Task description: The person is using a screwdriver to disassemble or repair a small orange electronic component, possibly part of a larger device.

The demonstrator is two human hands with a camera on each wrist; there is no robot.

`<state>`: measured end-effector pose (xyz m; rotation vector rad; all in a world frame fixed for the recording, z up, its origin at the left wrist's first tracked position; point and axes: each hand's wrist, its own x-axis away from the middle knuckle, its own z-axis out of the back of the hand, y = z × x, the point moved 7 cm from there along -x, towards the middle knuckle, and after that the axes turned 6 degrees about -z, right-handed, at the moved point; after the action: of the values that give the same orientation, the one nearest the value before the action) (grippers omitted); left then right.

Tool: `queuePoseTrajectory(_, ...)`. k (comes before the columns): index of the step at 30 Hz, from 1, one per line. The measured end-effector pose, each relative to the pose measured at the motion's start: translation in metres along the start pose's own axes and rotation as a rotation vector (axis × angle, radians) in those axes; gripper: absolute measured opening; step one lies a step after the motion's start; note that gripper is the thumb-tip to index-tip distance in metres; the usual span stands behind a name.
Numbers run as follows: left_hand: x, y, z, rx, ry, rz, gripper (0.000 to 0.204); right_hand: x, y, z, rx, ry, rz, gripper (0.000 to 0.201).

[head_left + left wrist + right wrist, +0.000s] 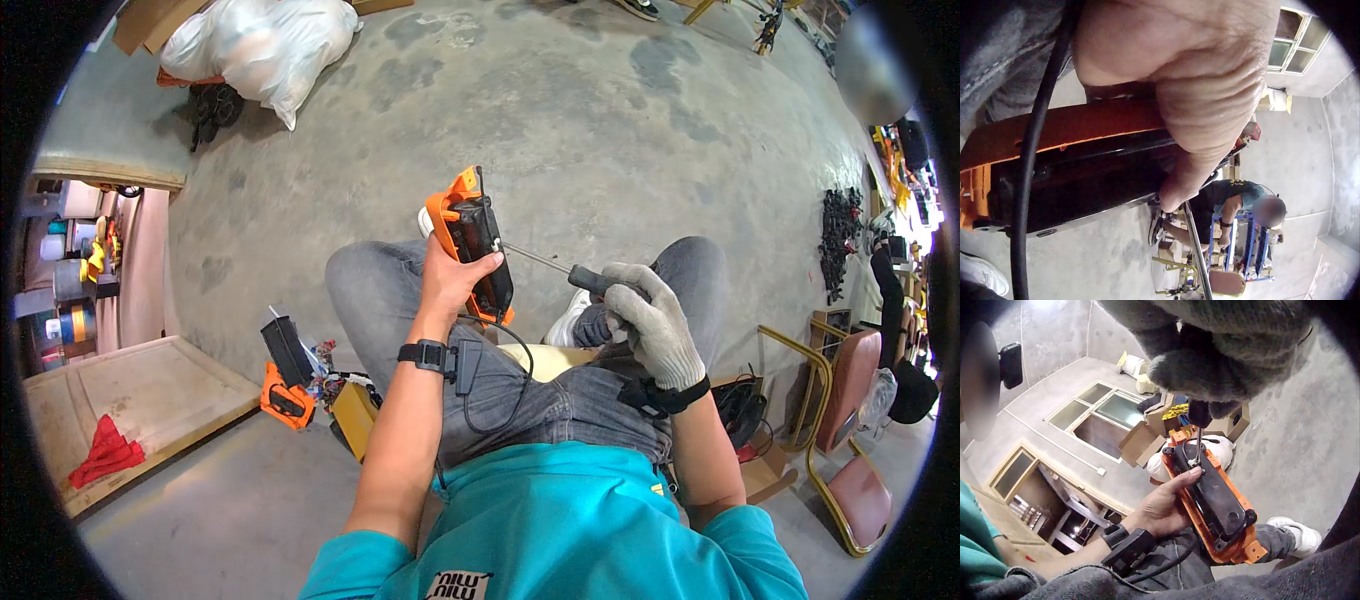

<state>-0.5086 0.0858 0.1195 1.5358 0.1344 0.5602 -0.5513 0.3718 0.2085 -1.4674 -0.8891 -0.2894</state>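
My bare left hand (452, 275) grips an orange and black plastic housing (478, 235), raised over my lap, with the thumb pressed along its black side. In the right wrist view the housing (1219, 506) shows its long black body set in an orange frame. My right hand (655, 330), in a grey knit glove, holds a screwdriver (590, 281) by its dark handle. The steel shaft (1196, 247) runs toward the black body, its tip right beside the left thumb. A small pale piece (1194, 462) shows at the tip. The palm side of the left hand is hidden behind the housing.
Another orange and black part (288, 400) lies on the floor at left, beside loose small pieces. A red cloth (107, 452) rests on a wooden board (190, 385). A white bag (265, 50) sits far left, chairs (850, 390) stand right. Another person (1235, 206) bends over behind.
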Motion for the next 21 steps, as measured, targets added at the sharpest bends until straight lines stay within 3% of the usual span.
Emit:
queuePoseTrajectory(19, -0.002, -0.006, 0.0, -0.041, -0.029, 0.008, 0.06, -0.002, 0.002, -0.001, 0.021, 0.0, 0.001, 0.044)
queuePoseTrajectory(21, -0.003, -0.007, 0.002, -0.073, -0.002, -0.016, 0.064, -0.002, 0.008, -0.002, -0.058, -0.036, -0.087, 0.036)
